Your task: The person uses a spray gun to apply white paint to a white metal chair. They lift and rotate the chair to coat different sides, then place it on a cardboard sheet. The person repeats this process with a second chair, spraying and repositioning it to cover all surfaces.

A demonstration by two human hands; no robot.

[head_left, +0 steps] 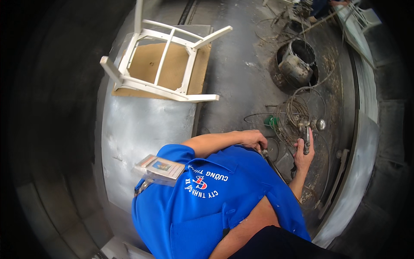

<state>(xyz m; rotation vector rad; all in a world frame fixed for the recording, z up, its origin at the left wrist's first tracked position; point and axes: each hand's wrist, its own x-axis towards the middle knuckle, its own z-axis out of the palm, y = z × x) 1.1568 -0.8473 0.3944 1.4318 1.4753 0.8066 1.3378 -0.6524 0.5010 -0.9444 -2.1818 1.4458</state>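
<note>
My right hand (304, 156) is closed round the handle of a spray gun (304, 133), its fingers pointing up along the grip. A round shiny metal cup (319, 124) sits at the gun's side. Close to my blue shirt, my left hand (253, 139) has its fingers curled at a small metal hose fitting (265, 152). A dark hose (276, 168) runs from that fitting down beside the shirt; part of the grip is hidden. Coiled hoses (296, 110) lie just beyond the gun, next to a green object (271, 121).
A white wooden chair frame (158, 69) with its legs splayed rests on a brown board (144, 62) at the far left, on a metal-topped surface (146, 129). A paint-stained bucket (297, 64) stands far right. Along the right runs a pale panel edge (362, 159). Part of another person (319, 6) shows at the top.
</note>
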